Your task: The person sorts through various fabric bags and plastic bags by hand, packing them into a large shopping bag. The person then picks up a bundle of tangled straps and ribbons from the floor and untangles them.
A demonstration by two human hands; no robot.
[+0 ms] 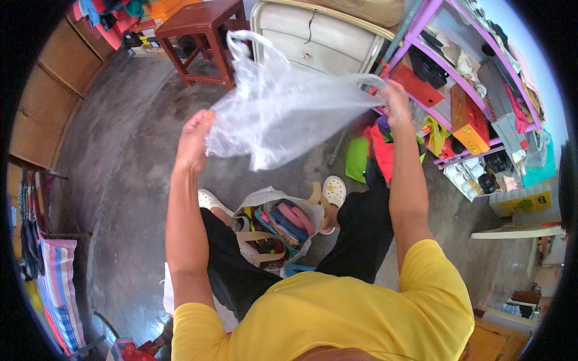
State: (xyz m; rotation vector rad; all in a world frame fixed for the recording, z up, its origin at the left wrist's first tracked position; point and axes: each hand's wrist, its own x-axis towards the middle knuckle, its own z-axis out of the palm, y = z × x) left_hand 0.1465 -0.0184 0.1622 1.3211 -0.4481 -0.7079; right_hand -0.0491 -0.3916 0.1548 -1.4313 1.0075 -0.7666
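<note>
A translucent white plastic carrier bag (289,108) is stretched out in the air between my two hands. My left hand (194,137) grips its left edge, fingers closed on the film. On the other side my right hand (396,101) holds the bag near one of its loop handles, while another handle sticks up at the top left. Below, between my feet, an open white tote bag (266,195) with beige straps stands on the floor. Folded colourful cloth items (291,221) fill it.
A dark red wooden stool (203,27) and a white drawer cabinet (316,38) stand ahead. To the right is a purple shelf rack (429,58) with shoe boxes and bags. Bright green and pink cloth (379,149) lies near my right forearm. Cardboard-brown panels (49,104) line the left.
</note>
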